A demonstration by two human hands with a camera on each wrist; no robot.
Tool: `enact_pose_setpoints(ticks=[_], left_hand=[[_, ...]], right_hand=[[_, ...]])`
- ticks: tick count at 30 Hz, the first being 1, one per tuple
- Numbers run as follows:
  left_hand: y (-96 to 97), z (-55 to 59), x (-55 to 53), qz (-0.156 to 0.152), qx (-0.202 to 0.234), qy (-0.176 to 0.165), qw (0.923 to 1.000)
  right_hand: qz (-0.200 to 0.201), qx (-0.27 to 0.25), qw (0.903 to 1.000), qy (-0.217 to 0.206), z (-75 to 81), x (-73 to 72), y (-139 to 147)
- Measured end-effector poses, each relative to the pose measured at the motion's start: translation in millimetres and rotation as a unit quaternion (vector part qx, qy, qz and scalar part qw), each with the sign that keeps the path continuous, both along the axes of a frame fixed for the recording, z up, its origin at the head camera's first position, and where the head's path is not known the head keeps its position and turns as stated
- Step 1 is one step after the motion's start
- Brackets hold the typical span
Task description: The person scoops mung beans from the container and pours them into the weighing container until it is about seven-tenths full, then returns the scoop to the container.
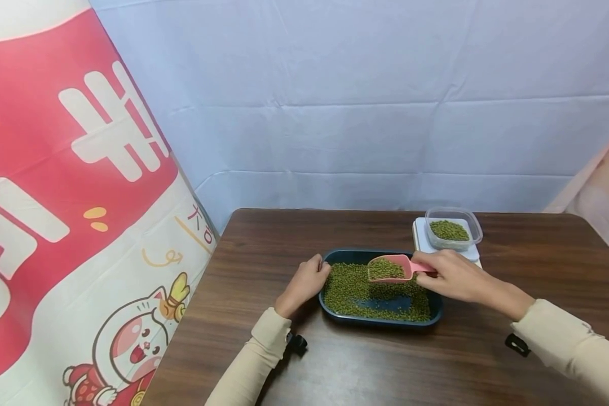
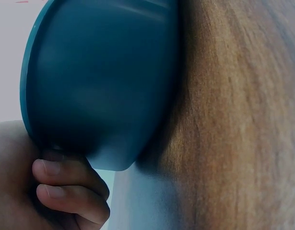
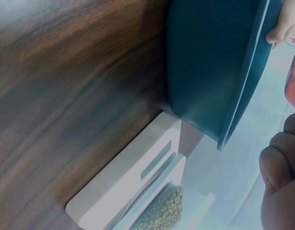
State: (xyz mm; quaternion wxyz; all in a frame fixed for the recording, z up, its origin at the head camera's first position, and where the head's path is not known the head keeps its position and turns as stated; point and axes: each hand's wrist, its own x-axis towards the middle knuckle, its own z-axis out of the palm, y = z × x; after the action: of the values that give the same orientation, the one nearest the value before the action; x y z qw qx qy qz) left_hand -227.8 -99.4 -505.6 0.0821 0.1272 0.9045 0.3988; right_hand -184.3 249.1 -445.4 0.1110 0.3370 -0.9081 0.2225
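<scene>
A dark blue tray (image 1: 383,323) of green mung beans (image 1: 346,290) lies on the table, some of its bottom showing bare. My left hand (image 1: 309,277) grips the tray's left rim; in the left wrist view its fingers (image 2: 70,184) curl at the tray's outer wall (image 2: 101,81). My right hand (image 1: 451,274) holds a pink scoop (image 1: 405,264) by its handle, level above the tray and loaded with beans (image 1: 385,269). In the right wrist view, that hand's curled fingers (image 3: 281,163) show at the right edge, with a bit of the scoop (image 3: 294,79) above.
Behind the tray to the right, a white kitchen scale (image 1: 422,239) carries a clear plastic container (image 1: 476,228) with mung beans (image 1: 449,230) in it. The wooden table (image 1: 264,242) ends at a pale cloth backdrop (image 1: 335,135). A printed banner (image 1: 45,169) hangs at left.
</scene>
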Motion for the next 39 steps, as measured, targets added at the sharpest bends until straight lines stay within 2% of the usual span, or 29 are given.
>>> enact_pose_setpoints(ticks=[14,27,39], left_hand=[[0.7,0.4,0.2,0.0,-0.001,0.002,1.0],[1.0,0.6,-0.3,0.003,-0.006,-0.003,1.0],[0.8,0.7,-0.4,0.003,-0.002,-0.005,1.0]], right_hand=[[-0.001,-0.01,0.9989,0.047,8.0,-0.1,14.5],[-0.035,-0.018,0.9991,0.015,18.5,1.2,30.1],[-0.06,-0.027,0.9974,0.03,27.6,-2.7,47.1]])
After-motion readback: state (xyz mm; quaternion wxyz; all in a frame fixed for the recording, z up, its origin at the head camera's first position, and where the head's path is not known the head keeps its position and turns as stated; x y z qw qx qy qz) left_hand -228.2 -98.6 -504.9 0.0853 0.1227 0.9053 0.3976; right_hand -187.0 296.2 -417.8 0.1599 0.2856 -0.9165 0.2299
